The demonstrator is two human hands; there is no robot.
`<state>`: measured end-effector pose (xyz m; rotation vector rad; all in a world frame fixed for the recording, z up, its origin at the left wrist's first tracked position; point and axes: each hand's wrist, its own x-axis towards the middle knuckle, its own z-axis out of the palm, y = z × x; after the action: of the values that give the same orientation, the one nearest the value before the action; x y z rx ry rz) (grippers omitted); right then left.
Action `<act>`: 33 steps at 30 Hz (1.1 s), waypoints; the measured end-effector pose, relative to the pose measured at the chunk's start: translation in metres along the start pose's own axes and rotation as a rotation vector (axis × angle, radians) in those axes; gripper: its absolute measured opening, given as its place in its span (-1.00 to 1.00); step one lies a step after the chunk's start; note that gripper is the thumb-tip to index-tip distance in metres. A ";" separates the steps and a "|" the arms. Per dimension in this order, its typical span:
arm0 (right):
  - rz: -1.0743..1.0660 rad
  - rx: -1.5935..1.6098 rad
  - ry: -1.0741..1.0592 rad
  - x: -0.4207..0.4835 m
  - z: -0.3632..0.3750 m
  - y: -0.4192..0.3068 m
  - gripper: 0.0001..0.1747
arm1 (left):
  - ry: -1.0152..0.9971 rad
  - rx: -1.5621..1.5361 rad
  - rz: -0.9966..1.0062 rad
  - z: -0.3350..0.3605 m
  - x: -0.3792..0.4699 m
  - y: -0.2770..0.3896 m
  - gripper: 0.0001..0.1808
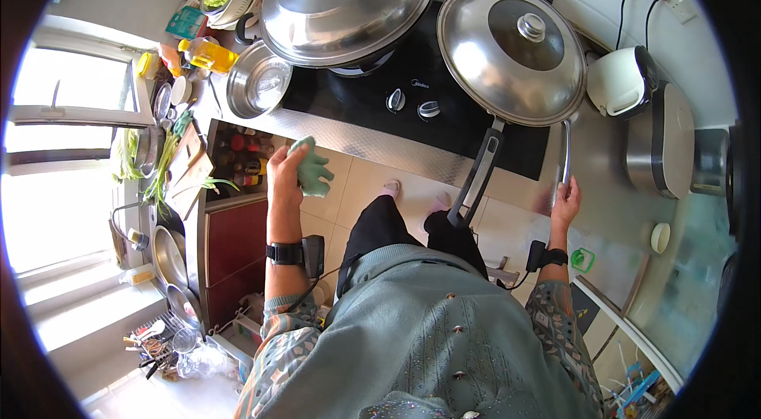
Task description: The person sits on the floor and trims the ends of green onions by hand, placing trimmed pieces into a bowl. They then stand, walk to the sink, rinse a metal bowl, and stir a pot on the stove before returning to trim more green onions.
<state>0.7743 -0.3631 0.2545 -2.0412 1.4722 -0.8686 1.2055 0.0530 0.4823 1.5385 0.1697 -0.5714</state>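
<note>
My left hand (285, 175) grips a crumpled green cloth (313, 168) above the floor, just off the front edge of the cooktop. With my right hand (566, 202) I hold the end of a long metal utensil handle (566, 148); its far end is hidden at the rim of the pan lid. That domed steel lid (469, 56), with a dark glass window and a knob, covers a long-handled pan on the black Midea cooktop (380, 99). The pan's black handle (477, 178) points towards my body. Left of it, a large lidded steel wok (351, 9) sits on the other burner.
A steel bowl (259, 80) and an oil bottle (209, 56) stand left of the cooktop. Spring onions (162, 172) lie by a cutting board (189, 163) near the sink pans (168, 255). At right are a white appliance (618, 83) and a small white bowl (660, 238).
</note>
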 end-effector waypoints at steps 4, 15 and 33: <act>0.013 -0.070 0.159 -0.016 -0.025 -0.002 -0.61 | -0.017 0.029 -0.036 -0.033 0.024 -0.033 -0.81; 0.271 -0.101 0.031 -0.232 -0.110 -0.033 -0.78 | -0.105 0.179 0.138 -0.045 0.100 -0.043 -0.81; 1.025 -0.019 -0.113 -0.577 -0.091 -0.163 -0.79 | 0.043 0.495 -0.288 -0.225 0.222 0.023 -0.76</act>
<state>0.6862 0.2351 0.3047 -1.0293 2.0965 -0.2914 1.4619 0.2153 0.3908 2.0241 0.3024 -0.8523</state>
